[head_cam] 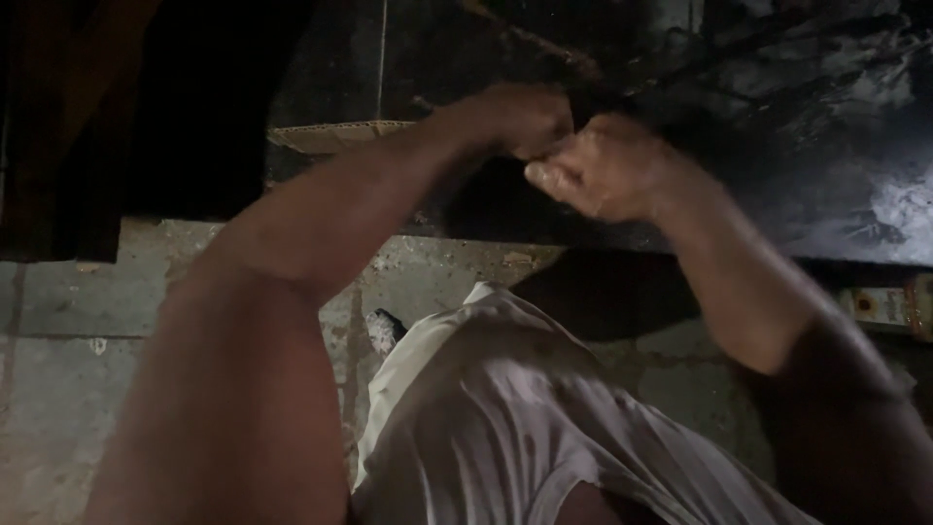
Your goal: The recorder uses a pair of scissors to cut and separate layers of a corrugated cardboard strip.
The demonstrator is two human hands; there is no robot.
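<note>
Across the upper right of the view a big dark slab (777, 126) spreads out, black with pale grey streaks and a wet-looking sheen toward its right end. Below it lies a rough concrete floor (58, 360), stained and cracked, running along the bottom left. Over the floor, near the middle bottom, hangs the person's loose white garment (505, 408) (creased and falling in soft folds). A strip of ribbed tan cardboard (330, 134) pokes out at the slab's left edge, just beyond the left forearm. At the far right edge, low against the slab, sits a small yellowish carton (889, 306), partly cut off.

Both arms reach up to the slab's near edge, where the hands meet. The left hand (515, 117) is curled into a fist, fingers folded tight, and the right hand (603, 165) is balled likewise, knuckles glistening. The two fists touch each other just at the slab's edge; whatever they may be pinching between them is too dark and blurred to make out.
</note>
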